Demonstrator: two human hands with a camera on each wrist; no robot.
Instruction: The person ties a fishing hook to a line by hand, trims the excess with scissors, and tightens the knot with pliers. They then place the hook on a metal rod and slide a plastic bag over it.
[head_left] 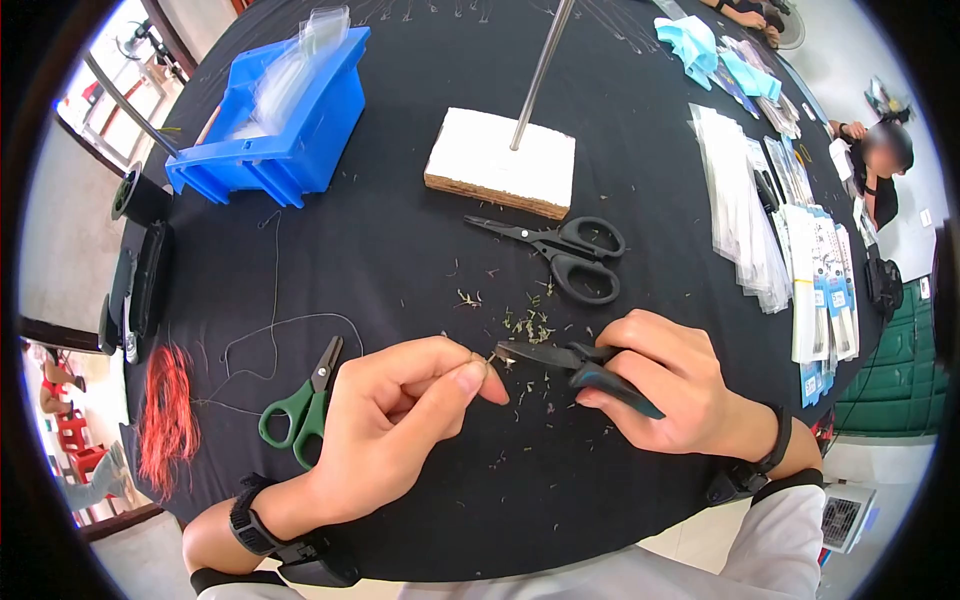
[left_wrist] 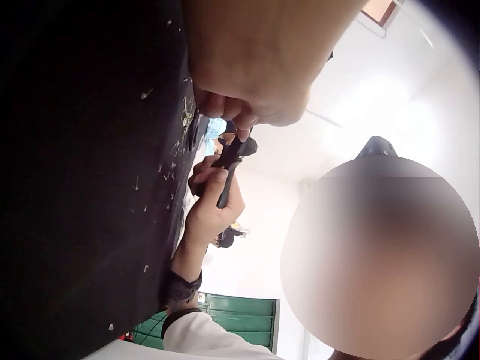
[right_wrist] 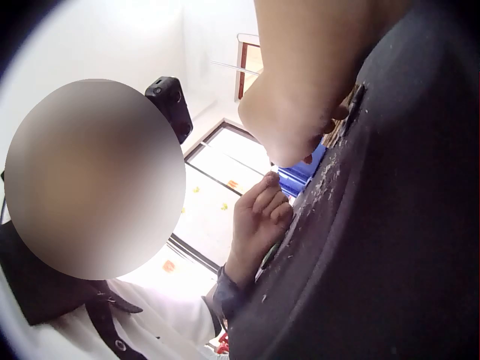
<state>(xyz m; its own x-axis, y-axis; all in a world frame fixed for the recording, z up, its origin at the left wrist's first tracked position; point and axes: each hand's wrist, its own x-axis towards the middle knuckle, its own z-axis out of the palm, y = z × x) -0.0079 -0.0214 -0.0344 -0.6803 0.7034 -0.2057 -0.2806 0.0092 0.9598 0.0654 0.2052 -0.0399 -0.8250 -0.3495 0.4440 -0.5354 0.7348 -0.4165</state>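
In what looked like a fine trimming step, the left grip (head_left: 400, 425) pinched a tiny piece (head_left: 491, 357) above the table (head_left: 400, 255), the right grip (head_left: 690, 385) held pliers (head_left: 545, 354) tip-close to it, and the next move seemingly called for steady alignment.

Head cam is looking forward-down over black tablecloth (head_left: 400, 262); wrist cams are sitting low, close, tilted sideways: left facing right hand (left_wrist: 214, 206), right facing left hand (right_wrist: 257, 221), all sharing cloth.
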